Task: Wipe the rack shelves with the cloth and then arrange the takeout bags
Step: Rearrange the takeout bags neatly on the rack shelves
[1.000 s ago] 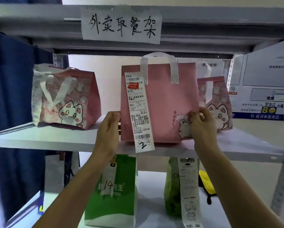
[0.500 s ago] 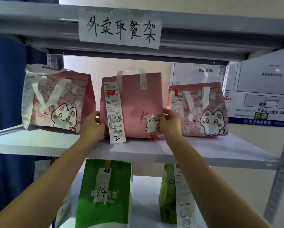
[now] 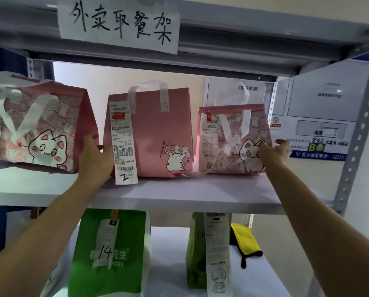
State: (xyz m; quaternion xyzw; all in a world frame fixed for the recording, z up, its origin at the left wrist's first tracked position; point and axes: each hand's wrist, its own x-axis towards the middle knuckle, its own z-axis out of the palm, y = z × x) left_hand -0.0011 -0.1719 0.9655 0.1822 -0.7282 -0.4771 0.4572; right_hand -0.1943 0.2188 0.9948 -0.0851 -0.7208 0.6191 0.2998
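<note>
Three pink takeout bags stand in a row on the white upper shelf [image 3: 200, 195]: a cat-print bag [image 3: 40, 123] at the left, a plain pink bag [image 3: 155, 129] with a long receipt marked 2 in the middle, and a cat-print bag [image 3: 228, 138] at the right. My left hand [image 3: 94, 156] grips the middle bag's left side. My right hand [image 3: 275, 151] holds the right bag's right edge, thumb on its front and fingers behind. The yellow cloth [image 3: 245, 240] lies on the lower shelf at the right.
Two green bags stand on the lower shelf, one marked 14 [image 3: 108, 254] and one with a long receipt [image 3: 195, 254]. A handwritten paper sign [image 3: 119, 24] hangs on the top shelf's beam. A perforated grey post [image 3: 359, 125] stands at the right, a blue curtain at the left.
The middle bag went back onto the shelf between the two cat bags. My right hand left it and moved right to the right bag's edge. My left hand stays at its side.
</note>
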